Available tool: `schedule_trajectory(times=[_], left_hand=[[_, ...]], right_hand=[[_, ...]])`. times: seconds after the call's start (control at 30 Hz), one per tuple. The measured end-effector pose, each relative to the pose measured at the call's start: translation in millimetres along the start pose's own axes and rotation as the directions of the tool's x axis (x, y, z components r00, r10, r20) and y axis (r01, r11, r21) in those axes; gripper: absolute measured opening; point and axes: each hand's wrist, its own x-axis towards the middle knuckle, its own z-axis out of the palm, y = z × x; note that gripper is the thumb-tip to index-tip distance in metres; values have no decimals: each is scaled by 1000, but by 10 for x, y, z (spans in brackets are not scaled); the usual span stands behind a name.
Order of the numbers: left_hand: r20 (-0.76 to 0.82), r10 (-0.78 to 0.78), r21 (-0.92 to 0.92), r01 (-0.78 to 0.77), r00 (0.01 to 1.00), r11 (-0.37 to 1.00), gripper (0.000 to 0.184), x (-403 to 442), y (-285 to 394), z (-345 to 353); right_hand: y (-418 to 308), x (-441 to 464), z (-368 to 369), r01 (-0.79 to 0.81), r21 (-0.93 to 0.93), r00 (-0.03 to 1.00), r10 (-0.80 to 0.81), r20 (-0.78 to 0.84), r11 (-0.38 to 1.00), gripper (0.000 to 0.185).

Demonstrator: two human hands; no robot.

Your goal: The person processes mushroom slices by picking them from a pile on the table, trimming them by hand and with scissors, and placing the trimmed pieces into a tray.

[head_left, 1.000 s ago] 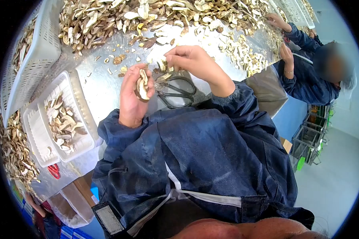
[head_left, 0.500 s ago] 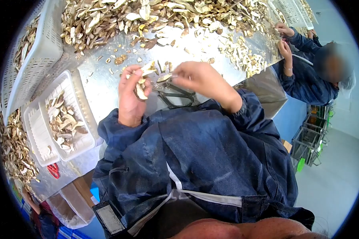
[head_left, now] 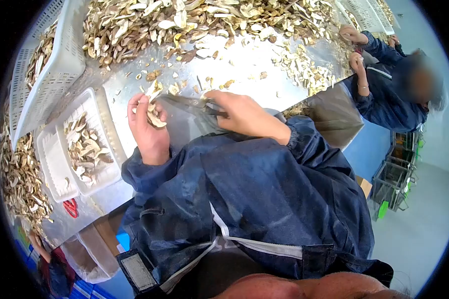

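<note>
My left hand (head_left: pixel 149 132) is closed around a few pale dried mushroom slices (head_left: pixel 155 115), their ends sticking out past the fingers. To its right, my right hand (head_left: pixel 242 113) grips a pair of dark-handled scissors (head_left: pixel 212 106). The scissors are smeared by motion, so how far their blades are apart cannot be made out. Small mushroom pieces (head_left: pixel 173 88) lie on the metal table just beyond both hands. At my left stands a white two-part tray (head_left: pixel 115 174) with mushroom slices (head_left: pixel 87 149) in its right compartment.
A large heap of dried mushroom slices (head_left: pixel 209 20) covers the far table (head_left: pixel 254 74). White perforated baskets (head_left: pixel 65 65) stand at left and far right. Red-handled scissors (head_left: pixel 71 208) lie by the tray. A co-worker (head_left: pixel 389 84) works at the right; another person (head_left: pixel 57 269) is lower left.
My right hand has closed on the scissors that lay on the table and lifted them. My left hand has shifted left with its mushroom slices.
</note>
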Motion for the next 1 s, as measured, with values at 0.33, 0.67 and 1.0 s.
schedule_trajectory(times=[0.33, 0.67, 1.0], left_hand=[[-67, 6, -15, -8, 998, 1000, 25, -40, -75, 14], [19, 44, 171, -46, 999, 984, 18, -187, -144, 200], [-116, -130, 171, 149, 985, 974, 19, -250, -122, 95]], right_hand=[[-121, -138, -95, -347, 524, 930, 213, 299, 778, 53], [-108, -4, 164, -243, 610, 966, 128, 226, 754, 54], [-98, -14, 146, -276, 503, 947, 142, 288, 819, 45]])
